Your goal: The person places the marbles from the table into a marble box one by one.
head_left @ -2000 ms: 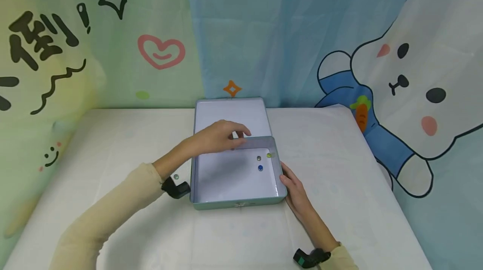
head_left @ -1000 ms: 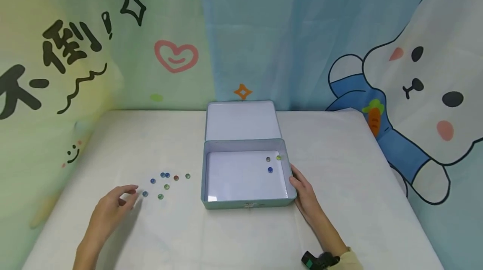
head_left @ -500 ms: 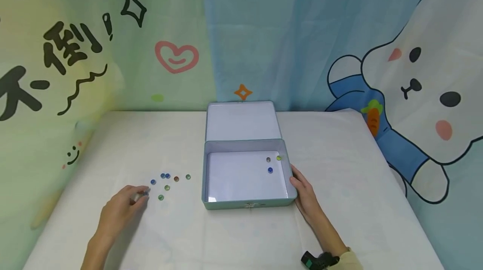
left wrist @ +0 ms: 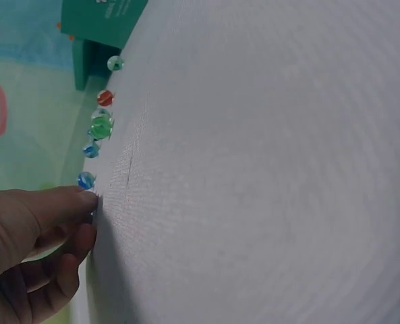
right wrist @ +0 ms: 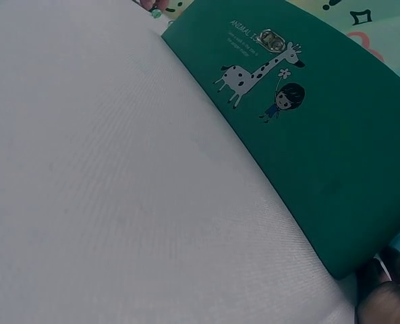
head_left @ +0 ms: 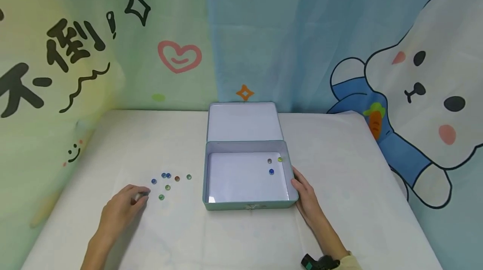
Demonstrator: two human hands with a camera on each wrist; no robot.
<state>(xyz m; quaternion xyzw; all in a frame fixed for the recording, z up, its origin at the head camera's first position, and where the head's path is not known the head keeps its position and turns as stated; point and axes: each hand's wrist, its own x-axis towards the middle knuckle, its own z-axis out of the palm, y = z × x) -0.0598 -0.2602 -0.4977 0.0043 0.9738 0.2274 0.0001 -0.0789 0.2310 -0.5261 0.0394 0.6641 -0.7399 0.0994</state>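
Note:
The left hand (head_left: 121, 209) is low over the white cloth, thumb and forefinger pinching a blue marble that is mostly hidden by the fingertips. Just right of those fingertips lie several loose glass marbles, among them a blue marble (head_left: 154, 181), a green marble (head_left: 161, 197) and a reddish-brown marble (head_left: 177, 178). A green tin box (head_left: 249, 206) stands with its lid (head_left: 241, 121) tipped back. Inside it are a blue marble (head_left: 271, 172), a yellow-green marble (head_left: 280, 159) and a greyish marble (head_left: 269, 161). The right hand (head_left: 307, 198) rests its fingers against the box's right outer wall.
White cloth (head_left: 241, 240) covers the table. A printed curtain (head_left: 249, 43) hangs behind the table and at both sides. A metal clasp (right wrist: 272, 41) sits on the box's front, above a giraffe drawing. A black wrist camera (head_left: 320, 262) is strapped on the right wrist.
The left hand has come from over the box to the left end of the marbles, and its fingers have closed on the blue marble there. The right hand stays at the box.

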